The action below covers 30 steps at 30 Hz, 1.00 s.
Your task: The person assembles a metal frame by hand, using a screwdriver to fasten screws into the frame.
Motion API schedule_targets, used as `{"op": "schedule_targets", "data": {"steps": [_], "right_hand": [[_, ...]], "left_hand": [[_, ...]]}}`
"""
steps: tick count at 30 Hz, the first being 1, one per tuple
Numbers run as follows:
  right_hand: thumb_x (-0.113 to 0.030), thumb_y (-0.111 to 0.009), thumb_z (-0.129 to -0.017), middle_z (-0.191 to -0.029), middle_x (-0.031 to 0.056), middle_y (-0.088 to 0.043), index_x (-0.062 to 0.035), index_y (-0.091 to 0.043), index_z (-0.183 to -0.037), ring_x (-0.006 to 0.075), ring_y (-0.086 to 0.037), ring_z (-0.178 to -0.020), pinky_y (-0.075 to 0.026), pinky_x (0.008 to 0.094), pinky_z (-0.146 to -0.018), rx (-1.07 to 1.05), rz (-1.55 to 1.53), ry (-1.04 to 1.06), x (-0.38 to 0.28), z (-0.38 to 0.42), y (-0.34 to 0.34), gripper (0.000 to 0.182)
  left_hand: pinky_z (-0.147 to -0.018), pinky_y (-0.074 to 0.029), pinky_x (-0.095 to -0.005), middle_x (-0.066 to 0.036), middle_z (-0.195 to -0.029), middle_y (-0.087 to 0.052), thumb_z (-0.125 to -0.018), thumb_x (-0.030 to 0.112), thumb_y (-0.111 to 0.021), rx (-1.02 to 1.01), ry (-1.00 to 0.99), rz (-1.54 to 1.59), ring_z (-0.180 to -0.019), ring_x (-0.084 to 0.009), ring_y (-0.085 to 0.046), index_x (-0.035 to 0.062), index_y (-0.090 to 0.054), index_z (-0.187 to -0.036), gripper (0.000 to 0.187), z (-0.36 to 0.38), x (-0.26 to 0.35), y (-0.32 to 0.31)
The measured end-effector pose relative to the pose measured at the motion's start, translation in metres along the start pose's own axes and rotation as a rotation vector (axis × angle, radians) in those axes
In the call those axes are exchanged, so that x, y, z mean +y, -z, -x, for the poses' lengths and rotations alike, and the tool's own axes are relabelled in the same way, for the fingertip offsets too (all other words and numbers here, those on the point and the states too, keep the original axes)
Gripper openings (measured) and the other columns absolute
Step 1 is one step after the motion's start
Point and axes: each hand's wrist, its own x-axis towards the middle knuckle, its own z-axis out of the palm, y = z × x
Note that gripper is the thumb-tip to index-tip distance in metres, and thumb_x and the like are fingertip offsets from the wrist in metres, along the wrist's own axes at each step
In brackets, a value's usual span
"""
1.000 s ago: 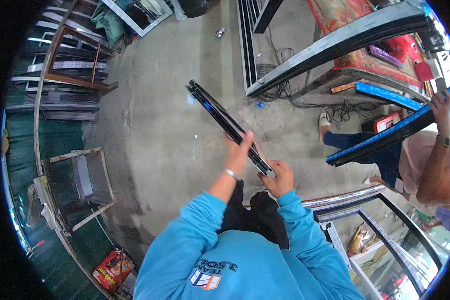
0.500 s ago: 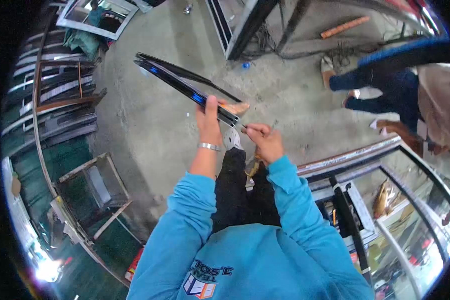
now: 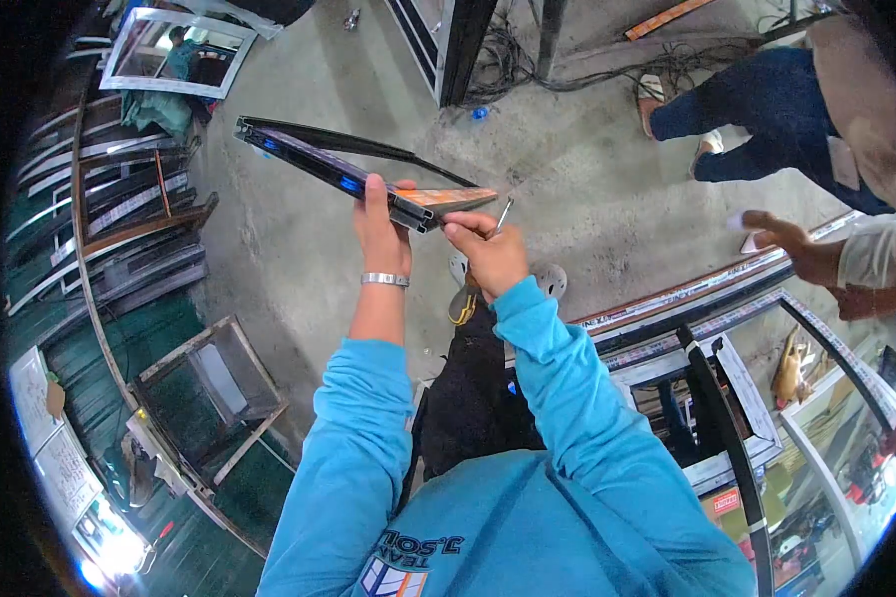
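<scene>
My left hand (image 3: 380,234) grips a slim black metal frame (image 3: 304,161) near its closest corner, thumb on top. The frame is held tilted above the floor, its far end toward the upper left. Orange-and-white patterned material (image 3: 443,197) shows along its right part. My right hand (image 3: 493,255) is closed just beside that corner, fingertips right at the frame's end. A thin metal rod (image 3: 506,212) sticks out past its knuckles; the rest of it is hidden in the fingers.
Long profiles (image 3: 139,214) are stacked at the left. At the lower right lies a large glazed frame (image 3: 801,308). A person in dark trousers (image 3: 757,104) stands at the right, a hand (image 3: 779,239) reaching inward. Black cables (image 3: 508,62) lie on the floor at the back.
The black frame and both hands have shifted left in view. My right hand has come up closer to the frame's corner, and the rod now shows. The other person's hand reaches farther inward.
</scene>
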Motion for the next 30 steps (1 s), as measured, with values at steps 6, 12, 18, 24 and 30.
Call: {"op": "schedule_targets", "data": {"steps": [6,12,18,24,30], "right_hand": [[-0.008,-0.067,-0.081,-0.086,0.0042,-0.066,0.0004,-0.067,-0.099,0.0084,-0.056,-0.073,-0.045,0.0239,-0.064,0.036,-0.079,-0.012,-0.003,0.002,-0.002,0.020],[-0.007,-0.067,-0.081,-0.088,0.0043,-0.066,-0.0002,-0.067,-0.100,0.0089,-0.057,-0.076,-0.046,0.0227,-0.069,0.055,-0.129,-0.127,-0.007,0.004,-0.004,0.020],[-0.005,-0.068,-0.079,-0.088,0.0050,-0.066,0.0016,-0.067,-0.099,0.0096,-0.058,-0.075,-0.047,0.0233,-0.068,0.108,-0.081,-0.088,-0.009,0.008,-0.016,0.020],[-0.005,-0.072,-0.076,-0.084,0.0062,-0.065,0.0031,-0.065,-0.096,0.0108,-0.058,-0.072,-0.047,0.0235,-0.065,0.279,-0.177,-0.167,-0.009,0.010,-0.028,0.023],[-0.012,-0.067,-0.082,-0.062,0.0009,-0.056,0.0022,-0.063,-0.095,0.0077,-0.045,-0.042,-0.033,0.0240,-0.036,0.449,-0.068,-0.290,-0.011,0.023,-0.047,0.019]], "left_hand": [[-0.081,-0.052,-0.0388,-0.018,-0.096,-0.062,-0.087,0.046,-0.059,-0.007,-0.016,-0.041,-0.088,-0.0259,-0.063,0.0074,-0.044,-0.103,0.044,0.000,0.000,0.004],[-0.081,-0.052,-0.0386,-0.018,-0.095,-0.062,-0.088,0.044,-0.057,-0.001,-0.027,-0.030,-0.088,-0.0257,-0.063,0.0068,-0.044,-0.103,0.042,0.000,-0.002,0.008],[-0.080,-0.051,-0.0372,-0.016,-0.096,-0.062,-0.090,0.040,-0.057,0.000,-0.003,-0.010,-0.087,-0.0246,-0.062,0.0072,-0.043,-0.103,0.037,0.001,-0.001,0.007],[-0.087,-0.048,-0.0400,-0.016,-0.102,-0.061,-0.088,0.038,-0.058,-0.053,-0.016,0.112,-0.098,-0.0252,-0.059,0.0074,-0.044,-0.114,0.042,-0.007,-0.017,0.022],[-0.077,-0.050,-0.0417,-0.012,-0.080,-0.060,-0.079,0.037,-0.064,-0.153,-0.016,0.405,-0.079,-0.0240,-0.058,0.0112,-0.048,-0.110,0.043,-0.014,-0.041,0.022]]}}
